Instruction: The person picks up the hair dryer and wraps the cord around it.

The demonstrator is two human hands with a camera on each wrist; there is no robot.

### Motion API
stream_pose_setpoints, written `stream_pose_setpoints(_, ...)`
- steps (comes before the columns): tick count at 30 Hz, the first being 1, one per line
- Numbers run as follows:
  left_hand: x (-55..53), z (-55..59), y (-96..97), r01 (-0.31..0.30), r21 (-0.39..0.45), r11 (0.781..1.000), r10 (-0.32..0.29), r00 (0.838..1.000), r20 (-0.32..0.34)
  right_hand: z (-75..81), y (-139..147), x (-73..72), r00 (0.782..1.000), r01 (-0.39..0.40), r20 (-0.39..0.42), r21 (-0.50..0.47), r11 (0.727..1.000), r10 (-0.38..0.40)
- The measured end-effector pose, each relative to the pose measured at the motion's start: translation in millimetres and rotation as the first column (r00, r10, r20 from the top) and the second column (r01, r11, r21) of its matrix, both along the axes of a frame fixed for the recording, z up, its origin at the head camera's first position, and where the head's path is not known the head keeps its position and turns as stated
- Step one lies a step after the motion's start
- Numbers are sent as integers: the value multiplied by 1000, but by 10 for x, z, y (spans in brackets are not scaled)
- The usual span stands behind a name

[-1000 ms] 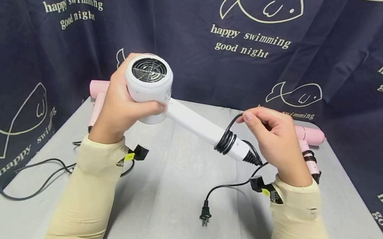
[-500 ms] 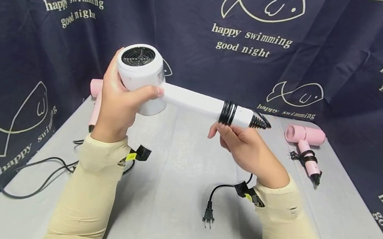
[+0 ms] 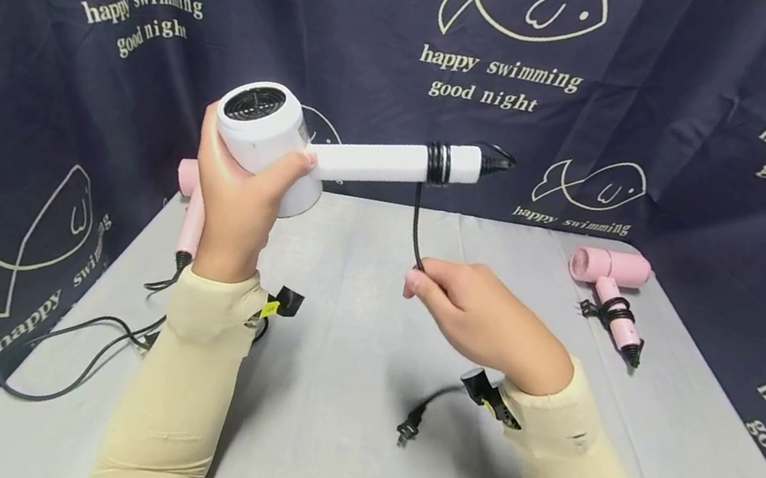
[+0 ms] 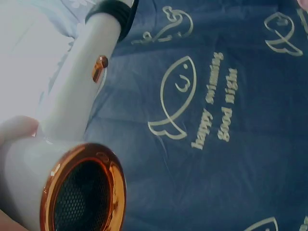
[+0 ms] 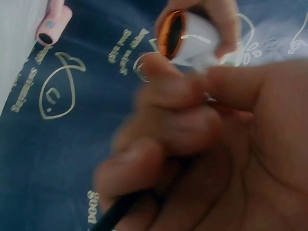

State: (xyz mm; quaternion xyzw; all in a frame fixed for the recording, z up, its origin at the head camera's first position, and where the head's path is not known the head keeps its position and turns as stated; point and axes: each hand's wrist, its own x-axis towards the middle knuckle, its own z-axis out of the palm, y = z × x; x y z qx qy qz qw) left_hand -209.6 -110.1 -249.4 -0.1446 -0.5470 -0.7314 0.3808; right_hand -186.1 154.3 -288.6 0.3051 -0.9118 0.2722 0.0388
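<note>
My left hand grips the head of a white hair dryer, holding it above the table with the handle pointing right. In the left wrist view the dryer's copper-coloured outlet ring and a copper switch show. Several turns of black cord lie around the handle near its end. From these turns the cord drops to my right hand, which pinches it between thumb and curled fingers below the handle. The cord's plug dangles low, left of the right wrist.
A pink hair dryer with its cord wound round the handle lies at the right back of the grey table. Another pink dryer, partly behind my left arm, lies at the left, its loose cord trailing forward. A dark blue fish-print curtain hangs behind.
The dryer's handle has swung up from slanting down to slightly rising. My right hand has passed from above the handle to below it, drawing the cord around. The plug has shifted slightly.
</note>
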Motion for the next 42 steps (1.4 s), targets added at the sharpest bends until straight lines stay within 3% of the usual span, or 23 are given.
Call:
stream_pose_setpoints(4, -50, -18, -45, -45, -38, 998, 47, 998, 46, 51, -15, 123, 999, -13, -36, 59, 998, 15)
stream_pose_setpoints(7, -100, -45, -64, -71, -110, 991, 79, 994, 72, 104, -11, 202, 992, -6, -122, 37, 999, 11)
stream_pose_setpoints(12, -116, -74, -67, -120, -258, 959, 145, 986, 83, 183, 20, 257, 963, -8, -269, -31, 999, 0)
stream_pose_setpoints(18, -57, -60, -54, -82, -404, 911, 141, 983, 118, 253, 125, 260, 906, -48, -423, -177, 983, -32)
stream_pose_setpoints(21, -33, -50, -53, -37, -451, 892, 107, 986, 129, 288, 180, 246, 879, -75, -475, -227, 971, -43)
stream_pose_setpoints(27, 19, -31, -10, 23, -501, 865, 43, 992, 120, 328, 298, 219, 858, -35, -501, -275, 961, -112)
stream_pose_setpoints(31, 56, -18, 13, 29, -528, 849, 36, 993, 112, 336, 357, 198, 859, -17, -484, -345, 938, -163)
stream_pose_setpoints(34, 74, -9, 20, 48, -522, 852, 7, 995, 103, 334, 393, 172, 870, -19, -458, -398, 917, -181)
stream_pose_setpoints(42, 109, 7, 38, 173, -464, 869, -149, 985, 88, 298, 477, 58, 909, 2, -371, -445, 895, -187)
